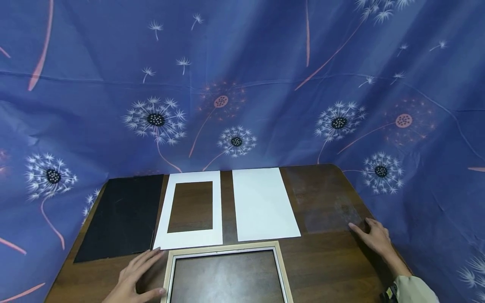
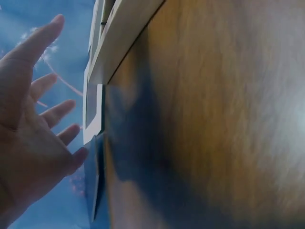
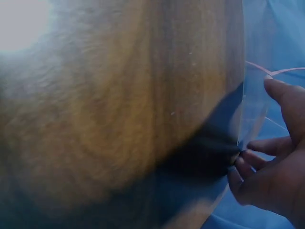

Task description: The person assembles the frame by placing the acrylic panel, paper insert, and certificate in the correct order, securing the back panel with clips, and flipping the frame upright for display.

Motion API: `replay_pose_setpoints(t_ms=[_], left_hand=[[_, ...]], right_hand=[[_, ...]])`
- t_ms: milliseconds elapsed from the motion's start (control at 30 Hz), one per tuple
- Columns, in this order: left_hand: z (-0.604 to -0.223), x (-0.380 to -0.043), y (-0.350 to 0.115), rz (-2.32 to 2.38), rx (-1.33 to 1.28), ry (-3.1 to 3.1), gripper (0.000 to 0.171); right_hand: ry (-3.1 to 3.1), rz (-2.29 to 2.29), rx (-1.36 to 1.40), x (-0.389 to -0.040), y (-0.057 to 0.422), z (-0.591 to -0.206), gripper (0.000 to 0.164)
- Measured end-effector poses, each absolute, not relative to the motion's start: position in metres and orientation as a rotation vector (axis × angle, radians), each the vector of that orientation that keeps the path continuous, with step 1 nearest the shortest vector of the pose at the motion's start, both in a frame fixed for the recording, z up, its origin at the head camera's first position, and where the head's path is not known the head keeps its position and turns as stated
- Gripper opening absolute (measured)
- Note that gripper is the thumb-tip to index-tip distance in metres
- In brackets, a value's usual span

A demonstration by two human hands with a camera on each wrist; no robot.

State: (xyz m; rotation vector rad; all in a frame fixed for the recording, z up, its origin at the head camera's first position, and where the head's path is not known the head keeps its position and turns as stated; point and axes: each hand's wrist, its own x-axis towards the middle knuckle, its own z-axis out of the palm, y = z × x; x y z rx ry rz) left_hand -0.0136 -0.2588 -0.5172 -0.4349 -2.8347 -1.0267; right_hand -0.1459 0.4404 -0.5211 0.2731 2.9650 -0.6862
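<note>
A pale wooden picture frame [image 1: 223,248] lies at the table's front in the head view. Just left of it is my left hand [image 1: 134,277], fingers spread, thumb tip right at the frame's side; the left wrist view shows this hand [image 2: 38,124] with nothing in it. At the right, a clear sheet [image 1: 314,219] lies flat, its outline faint. My right hand [image 1: 377,237] is at its lower right corner, thumb and fingers apart. In the right wrist view the fingertips of this hand [image 3: 271,167] touch the table's edge beside the sheet.
Along the back of the wooden table [image 1: 333,269] lie a black board [image 1: 121,214], a white mat with a rectangular window [image 1: 189,239], and a plain white sheet [image 1: 265,206]. A blue curtain with dandelions [image 1: 265,105] hangs behind and at both sides.
</note>
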Motion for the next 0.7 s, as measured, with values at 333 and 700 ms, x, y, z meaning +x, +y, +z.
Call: replay_pose_setpoints(t_ms=[333, 700], left_hand=[[-0.52, -0.016, -0.252, -1.206, -0.346, -2.969, 0.074], [-0.529, -0.024, -0.252, -1.274, -0.529, -2.806, 0.083]], right_hand=[[2.994, -0.452, 0.28, -0.156, 0.434, -0.519, 0.105], [3.185, -0.46, 0.162, -0.161, 0.43, -0.514, 0.063]])
